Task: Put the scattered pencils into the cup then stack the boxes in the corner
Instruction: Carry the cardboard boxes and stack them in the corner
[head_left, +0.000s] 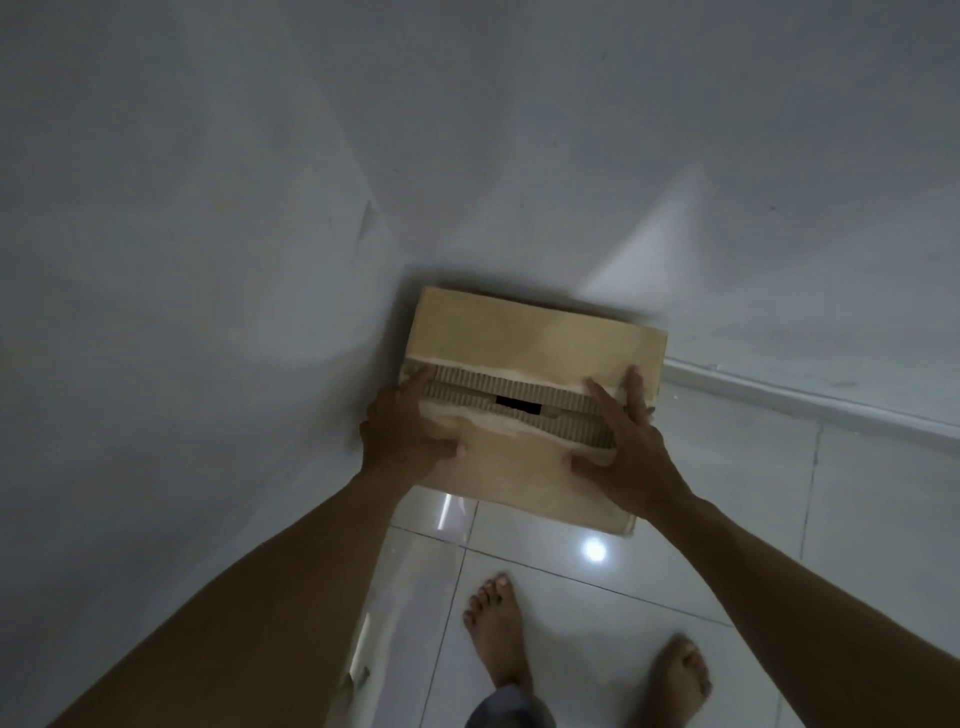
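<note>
Centre frame: likely light, stiff cardboard box (519, 332), left hand (405, 441) and right hand (623, 447) flat, fingers spread, on top; best lifted by sides.

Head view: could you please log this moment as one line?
step: stacking | cardboard box: in wall corner | left hand: pressing top | right hand: pressing top

Tan cardboard box (519, 338), top flaps closed, sat in corner between two white walls (208, 260), slightly askew. Paper skin torn along middle seam, corrugated ribs bared; small black patch in seam.
</note>
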